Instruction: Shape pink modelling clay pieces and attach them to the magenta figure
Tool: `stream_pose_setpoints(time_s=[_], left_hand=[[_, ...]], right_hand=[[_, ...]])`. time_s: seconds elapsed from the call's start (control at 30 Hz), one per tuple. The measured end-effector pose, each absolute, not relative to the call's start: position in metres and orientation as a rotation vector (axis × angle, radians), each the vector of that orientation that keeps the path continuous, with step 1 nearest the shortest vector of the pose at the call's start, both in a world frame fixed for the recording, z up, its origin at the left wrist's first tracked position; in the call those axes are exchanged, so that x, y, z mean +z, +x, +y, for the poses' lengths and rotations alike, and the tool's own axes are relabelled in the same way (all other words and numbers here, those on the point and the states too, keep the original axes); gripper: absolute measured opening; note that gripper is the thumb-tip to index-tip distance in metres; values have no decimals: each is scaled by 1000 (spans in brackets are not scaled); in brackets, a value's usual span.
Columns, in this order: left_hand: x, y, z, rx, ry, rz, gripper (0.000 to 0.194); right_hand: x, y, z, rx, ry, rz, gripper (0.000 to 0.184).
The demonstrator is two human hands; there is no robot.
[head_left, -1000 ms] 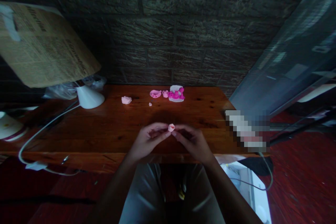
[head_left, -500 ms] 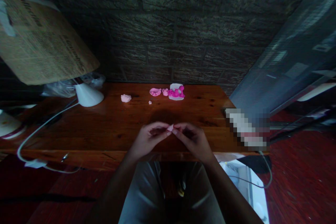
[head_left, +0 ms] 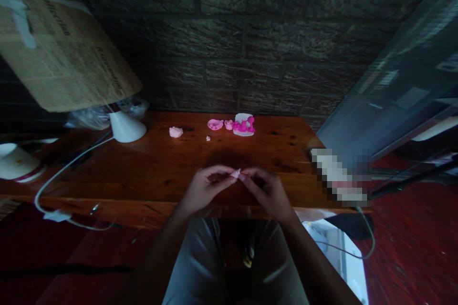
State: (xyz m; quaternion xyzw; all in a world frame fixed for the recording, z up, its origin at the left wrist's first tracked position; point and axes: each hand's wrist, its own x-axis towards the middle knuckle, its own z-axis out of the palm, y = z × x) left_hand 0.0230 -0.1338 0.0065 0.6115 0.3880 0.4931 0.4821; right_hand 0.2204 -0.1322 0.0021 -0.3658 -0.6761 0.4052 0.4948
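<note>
Beyond and to the left of the hands, a lamp point(head_left: 127, 127) stands on the worktop point(head_left: 143, 167); right of it lies a larger pale pink lump point(head_left: 175, 132). The left hand point(head_left: 205, 188) and right hand point(head_left: 268, 190) pinch a small pink piece point(head_left: 236, 173) between their fingertips, above the worktop's near part. Bright pink shapes point(head_left: 244, 126) lie beyond them, on a white piece point(head_left: 243, 117).

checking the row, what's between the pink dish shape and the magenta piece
A small pink cup-like piece sits between them, as the head view shows.
</note>
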Motion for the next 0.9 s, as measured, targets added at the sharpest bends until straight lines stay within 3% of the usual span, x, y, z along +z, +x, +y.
stream_pose_setpoints(time_s=[0.5,0.67,0.9], left_hand=[[5,22,-133,1203,1461,937,22],[3,21,-132,1197,1407,917,28],[2,19,-132,1142,1408,915,40]], right_hand=[[-1,219,-132,966,-905,-1590,14],[-3,217,-129,1016,-903,-1530,36],[-3,219,-127,1081,-842,-1597,20]])
